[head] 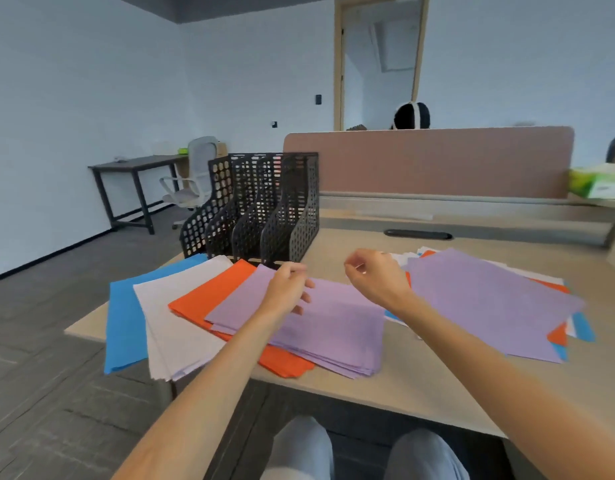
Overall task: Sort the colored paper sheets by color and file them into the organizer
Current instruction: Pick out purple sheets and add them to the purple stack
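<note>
Four sorted piles fan out on the desk's left: blue sheets (pixel 122 323), white sheets (pixel 171 320), orange sheets (pixel 209 296) and purple sheets (pixel 337 327) on top. Behind them stands the black perforated organizer (pixel 264 206), its slots showing no paper. On the right lies a mixed pile with a purple sheet (pixel 482 299) uppermost and orange, blue and white edges showing beneath. My left hand (pixel 288 289) hovers over the sorted purple pile, fingers loosely curled, holding nothing. My right hand (pixel 372 275) hangs between the two piles, fingers loosely bent, also holding nothing.
The desk (pixel 437 386) has a pink divider panel (pixel 430 161) at its back and a black cable slot (pixel 418 234). A green tissue box (pixel 600 183) sits far right. A person sits behind the divider. A white chair (pixel 192 178) and dark table stand at left.
</note>
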A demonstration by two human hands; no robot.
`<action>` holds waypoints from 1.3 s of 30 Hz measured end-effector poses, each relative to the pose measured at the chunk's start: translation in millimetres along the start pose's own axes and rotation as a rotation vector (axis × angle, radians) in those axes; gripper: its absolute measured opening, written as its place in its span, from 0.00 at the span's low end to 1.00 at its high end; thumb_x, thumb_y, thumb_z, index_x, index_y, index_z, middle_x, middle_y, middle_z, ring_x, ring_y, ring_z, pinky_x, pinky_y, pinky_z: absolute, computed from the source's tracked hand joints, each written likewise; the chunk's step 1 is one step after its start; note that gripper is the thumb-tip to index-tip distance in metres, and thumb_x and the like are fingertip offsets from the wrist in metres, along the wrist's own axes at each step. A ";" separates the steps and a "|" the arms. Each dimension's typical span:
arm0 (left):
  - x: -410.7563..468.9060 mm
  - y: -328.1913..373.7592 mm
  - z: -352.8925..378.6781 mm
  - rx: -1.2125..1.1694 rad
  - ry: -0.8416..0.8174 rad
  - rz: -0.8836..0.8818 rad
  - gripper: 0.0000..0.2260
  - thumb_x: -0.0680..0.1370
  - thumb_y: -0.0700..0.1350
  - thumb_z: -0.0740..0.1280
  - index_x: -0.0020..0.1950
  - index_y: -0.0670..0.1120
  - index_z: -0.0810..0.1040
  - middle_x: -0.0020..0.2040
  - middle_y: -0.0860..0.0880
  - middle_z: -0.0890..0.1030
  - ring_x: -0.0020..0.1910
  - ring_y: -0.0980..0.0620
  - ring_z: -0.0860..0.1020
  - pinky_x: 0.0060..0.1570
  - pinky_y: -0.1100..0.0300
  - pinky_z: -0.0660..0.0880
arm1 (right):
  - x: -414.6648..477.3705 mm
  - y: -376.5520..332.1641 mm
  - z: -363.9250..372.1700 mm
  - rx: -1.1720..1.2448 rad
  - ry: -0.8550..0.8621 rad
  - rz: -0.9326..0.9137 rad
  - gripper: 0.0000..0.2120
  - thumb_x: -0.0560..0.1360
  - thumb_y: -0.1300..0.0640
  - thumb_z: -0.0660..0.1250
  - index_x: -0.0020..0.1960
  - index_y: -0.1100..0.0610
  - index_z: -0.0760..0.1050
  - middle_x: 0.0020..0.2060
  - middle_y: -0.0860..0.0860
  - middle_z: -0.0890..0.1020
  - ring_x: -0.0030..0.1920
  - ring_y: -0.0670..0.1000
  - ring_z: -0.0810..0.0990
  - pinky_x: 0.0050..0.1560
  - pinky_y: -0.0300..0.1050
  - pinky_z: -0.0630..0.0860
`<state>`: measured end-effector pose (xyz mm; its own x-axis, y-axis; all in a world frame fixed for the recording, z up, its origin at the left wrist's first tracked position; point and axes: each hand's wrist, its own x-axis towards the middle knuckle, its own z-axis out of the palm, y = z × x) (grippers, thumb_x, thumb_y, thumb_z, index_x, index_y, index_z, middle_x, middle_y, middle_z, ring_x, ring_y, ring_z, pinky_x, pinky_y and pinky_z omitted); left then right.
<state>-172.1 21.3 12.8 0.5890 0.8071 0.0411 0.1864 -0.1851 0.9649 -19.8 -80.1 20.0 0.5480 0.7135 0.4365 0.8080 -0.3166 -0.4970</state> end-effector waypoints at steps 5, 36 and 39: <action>18.7 14.9 105.6 0.027 -0.211 0.030 0.09 0.81 0.42 0.56 0.58 0.47 0.73 0.53 0.46 0.80 0.48 0.50 0.79 0.40 0.51 0.82 | -22.3 88.4 -47.0 -0.073 0.058 0.256 0.09 0.76 0.53 0.62 0.49 0.51 0.81 0.47 0.46 0.84 0.47 0.51 0.81 0.45 0.45 0.76; 42.4 41.7 237.9 -0.046 -0.498 -0.284 0.15 0.75 0.35 0.66 0.61 0.44 0.74 0.55 0.45 0.79 0.50 0.48 0.78 0.42 0.57 0.75 | -65.5 244.1 -128.8 -0.403 -0.178 0.704 0.31 0.71 0.36 0.66 0.64 0.57 0.68 0.60 0.57 0.77 0.61 0.60 0.71 0.58 0.51 0.66; 44.9 46.3 237.7 -0.118 -0.525 -0.363 0.15 0.74 0.33 0.67 0.59 0.43 0.77 0.56 0.42 0.79 0.51 0.44 0.79 0.44 0.54 0.77 | -64.8 239.5 -136.2 -0.273 -0.126 0.747 0.35 0.68 0.45 0.74 0.68 0.58 0.65 0.62 0.57 0.75 0.62 0.59 0.73 0.59 0.51 0.69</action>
<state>49.8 -84.3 -2.4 0.8163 0.4197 -0.3969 0.3761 0.1353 0.9167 167.7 -287.2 -25.1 0.9491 0.3131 -0.0348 0.2710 -0.8678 -0.4165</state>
